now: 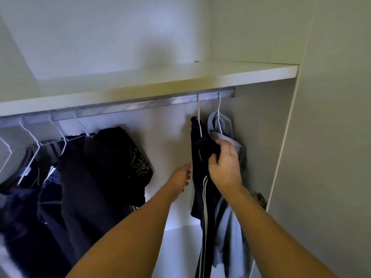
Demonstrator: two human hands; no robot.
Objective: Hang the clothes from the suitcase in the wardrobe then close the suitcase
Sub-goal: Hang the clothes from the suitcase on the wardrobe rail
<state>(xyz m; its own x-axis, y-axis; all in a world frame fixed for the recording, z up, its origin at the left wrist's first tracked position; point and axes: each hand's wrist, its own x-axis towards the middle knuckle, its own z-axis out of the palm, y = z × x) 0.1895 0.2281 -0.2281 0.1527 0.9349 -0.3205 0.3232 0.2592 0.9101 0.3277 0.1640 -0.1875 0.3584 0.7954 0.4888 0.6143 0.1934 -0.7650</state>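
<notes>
While our right hand (pixel 224 163) curls around the dark striped garment (pixel 200 177) hanging from the rail (pixel 140 106), our left hand (pixel 181 177) reaches beside it, fingers loose.

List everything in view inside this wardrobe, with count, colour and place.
shelf: one, white, across the top above the rail.
rail: one, silver, under the shelf.
hangers: at least six, white wire, on the rail.
dark clothes: several, black and navy, bunched at left.
striped garment: one, navy with white stripes, hanging at right.
grey garment: one, light grey, rightmost.
left hand: open, beside the striped garment.
right hand: grips the striped garment.
</notes>
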